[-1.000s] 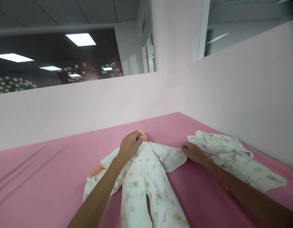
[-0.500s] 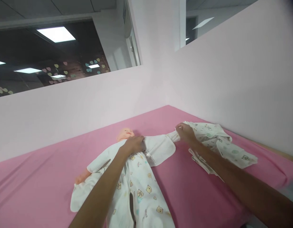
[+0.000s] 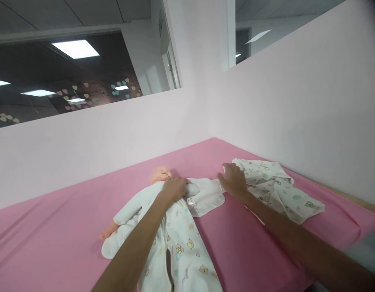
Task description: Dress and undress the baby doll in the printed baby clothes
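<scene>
A baby doll (image 3: 160,174) lies face up, dressed in a white long-sleeved top (image 3: 147,200) and a white sleepsuit (image 3: 183,243) printed with small bears. My left hand (image 3: 175,188) is curled over the doll's shoulder on the right of the picture, closed on the top's sleeve (image 3: 191,189); its fingertips are partly hidden. Beside it a loose white sleeve of the sleepsuit (image 3: 207,198) lies spread flat with a small label showing. At that sleeve's far end is my right hand (image 3: 234,178), thumb and fingers apart, with nothing visible in it.
Printed white baby clothes (image 3: 277,182) lie loosely bunched on the right, partly behind my right forearm. Everything rests on a pink sheet (image 3: 53,235). White walls (image 3: 114,134) with windows stand behind and to the right.
My right hand has let go of the stretched sleeve end, and its fingers have spread. The sleeve has slackened and lies lower. My left hand stays at the doll's shoulder.
</scene>
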`<state>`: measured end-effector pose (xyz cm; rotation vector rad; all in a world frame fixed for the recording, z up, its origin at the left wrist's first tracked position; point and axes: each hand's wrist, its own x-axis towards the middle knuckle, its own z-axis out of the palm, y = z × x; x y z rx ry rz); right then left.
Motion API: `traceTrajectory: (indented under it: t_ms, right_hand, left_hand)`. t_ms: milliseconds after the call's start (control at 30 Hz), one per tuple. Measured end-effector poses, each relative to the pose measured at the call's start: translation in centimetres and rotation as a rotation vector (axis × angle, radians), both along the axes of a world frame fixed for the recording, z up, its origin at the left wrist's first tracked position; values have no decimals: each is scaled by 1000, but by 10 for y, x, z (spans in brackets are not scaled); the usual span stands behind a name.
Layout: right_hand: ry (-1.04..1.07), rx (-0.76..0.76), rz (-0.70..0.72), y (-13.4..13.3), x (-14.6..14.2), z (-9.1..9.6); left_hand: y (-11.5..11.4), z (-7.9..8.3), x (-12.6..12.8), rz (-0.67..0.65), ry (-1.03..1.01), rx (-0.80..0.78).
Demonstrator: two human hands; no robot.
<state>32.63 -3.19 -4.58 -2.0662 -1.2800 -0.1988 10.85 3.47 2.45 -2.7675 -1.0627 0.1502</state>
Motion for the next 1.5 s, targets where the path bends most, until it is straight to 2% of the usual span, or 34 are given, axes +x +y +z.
traceTrajectory:
  t_ms: [67, 133, 200, 267, 400, 567, 700, 833, 1000, 1200, 1367, 1500]
  right_hand:
    - [-63, -23, 146, -1, -33, 2]
    - [-89, -54, 214, -2, -61, 2]
    - [-138, -84, 235, -3, -77, -1]
    - [-194, -114, 232, -5, -79, -4]
    - [-239, -202, 230, -8, -67, -4]
    - [-219, -267, 223, -10, -62, 2]
    - [-168, -300, 227, -7, -56, 3]
    - [-52, -336, 252, 0, -34, 1]
    - [109, -360, 261, 10, -4, -6]
    - [256, -353, 264, 20, 17, -19]
    - [287, -359, 286, 22, 18, -29]
    - [224, -349, 356, 16, 6, -31]
  left_hand:
    - [-4, -6, 9, -47, -6, 37]
    - [-7, -12, 19, -88, -7, 55]
    - [-9, -19, 27, -123, -6, 57]
    - [-11, -26, 33, -147, -12, 54]
    - [-14, -37, 39, -166, -43, 61]
    - [-17, -42, 44, -176, -67, 51]
    - [-18, -44, 52, -184, -85, 24]
    - [-20, -46, 57, -170, -109, -7]
    - [-22, -39, 53, -144, -134, -58]
    - [-22, -22, 35, -123, -173, -114]
    - [-21, -14, 27, -97, -270, -122]
    - [-20, -14, 32, 37, -330, -60]
